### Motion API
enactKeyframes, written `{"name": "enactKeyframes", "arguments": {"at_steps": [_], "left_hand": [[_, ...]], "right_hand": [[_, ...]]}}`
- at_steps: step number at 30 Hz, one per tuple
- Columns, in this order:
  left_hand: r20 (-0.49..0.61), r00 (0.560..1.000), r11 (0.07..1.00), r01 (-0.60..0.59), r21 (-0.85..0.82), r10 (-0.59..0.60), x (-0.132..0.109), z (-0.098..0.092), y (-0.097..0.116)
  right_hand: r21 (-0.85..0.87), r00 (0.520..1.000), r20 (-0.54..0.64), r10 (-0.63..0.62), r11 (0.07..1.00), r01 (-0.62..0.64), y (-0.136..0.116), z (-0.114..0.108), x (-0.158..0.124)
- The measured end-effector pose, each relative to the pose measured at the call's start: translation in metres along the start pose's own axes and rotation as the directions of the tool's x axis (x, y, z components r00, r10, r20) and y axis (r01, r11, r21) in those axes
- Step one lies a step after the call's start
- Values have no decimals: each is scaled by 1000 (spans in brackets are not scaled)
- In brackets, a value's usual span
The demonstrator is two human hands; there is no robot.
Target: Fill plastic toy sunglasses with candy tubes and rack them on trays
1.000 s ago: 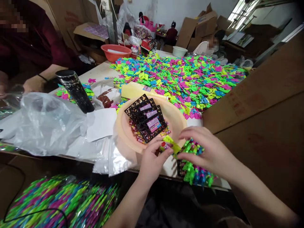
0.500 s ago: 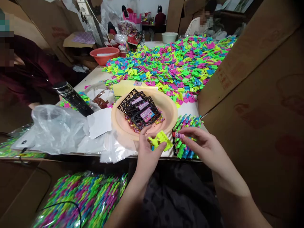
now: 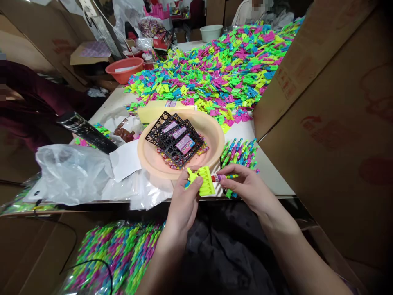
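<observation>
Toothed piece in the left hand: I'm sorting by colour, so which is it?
The toothed piece is bright yellow, clearest in the head view.

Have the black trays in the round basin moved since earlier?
No: the black trays lie in the same place in the round basin, overlapping its upper-left rim.

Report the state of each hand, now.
Left hand: closed, holding a yellow plastic piece.
Right hand: closed, pinching a small red-and-purple piece.
</observation>
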State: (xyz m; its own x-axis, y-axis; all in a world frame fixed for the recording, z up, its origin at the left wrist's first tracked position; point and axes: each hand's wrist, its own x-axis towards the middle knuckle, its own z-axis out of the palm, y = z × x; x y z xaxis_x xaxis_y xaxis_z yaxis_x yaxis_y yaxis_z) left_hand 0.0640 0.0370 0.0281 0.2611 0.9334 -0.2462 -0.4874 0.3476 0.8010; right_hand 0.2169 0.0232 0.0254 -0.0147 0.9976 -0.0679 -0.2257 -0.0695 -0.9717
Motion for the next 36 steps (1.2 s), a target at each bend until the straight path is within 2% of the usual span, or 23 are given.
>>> {"name": "enactKeyframes", "arguments": {"at_steps": [7,9,12,15,20,22,26,28,33,36], "left_hand": [[-23,999,999,45,15,-45,3,3,-3],[-26,997,998,69,11,-68,3,5,-4],[-4,996,996,90,-4,-90,3,5,-3],[16,994,994,106,7,-106,3,4,-1],[-4,991,988,135,78,-135,0,1,4],[3,990,988,139,62,-140,-1,3,3],[2,988,985,154,-79,-154,-3,10,-3],[-6,988,980,153,-126,-155,-5,14,-5],[17,985,984,171,-45,-171,-9,12,-4],[33,988,989,150,-1,-150,-10,10,-3]], "right_hand": [[-7,999,-38,-11,1000,11,7,3,-2],[-40,996,-71,-52,998,49,8,3,-4],[-182,978,-100,-181,970,161,11,2,-7],[-334,948,-36,-317,897,288,12,-3,-10],[-461,895,70,-440,781,420,13,-9,-15],[-467,863,67,-501,748,471,18,-8,-16],[-411,768,-30,-640,709,574,28,-2,-16],[-426,737,-36,-675,677,600,27,-1,-17],[-511,726,175,-665,569,644,10,-13,-23],[-488,731,228,-644,574,658,5,-18,-25]]}}
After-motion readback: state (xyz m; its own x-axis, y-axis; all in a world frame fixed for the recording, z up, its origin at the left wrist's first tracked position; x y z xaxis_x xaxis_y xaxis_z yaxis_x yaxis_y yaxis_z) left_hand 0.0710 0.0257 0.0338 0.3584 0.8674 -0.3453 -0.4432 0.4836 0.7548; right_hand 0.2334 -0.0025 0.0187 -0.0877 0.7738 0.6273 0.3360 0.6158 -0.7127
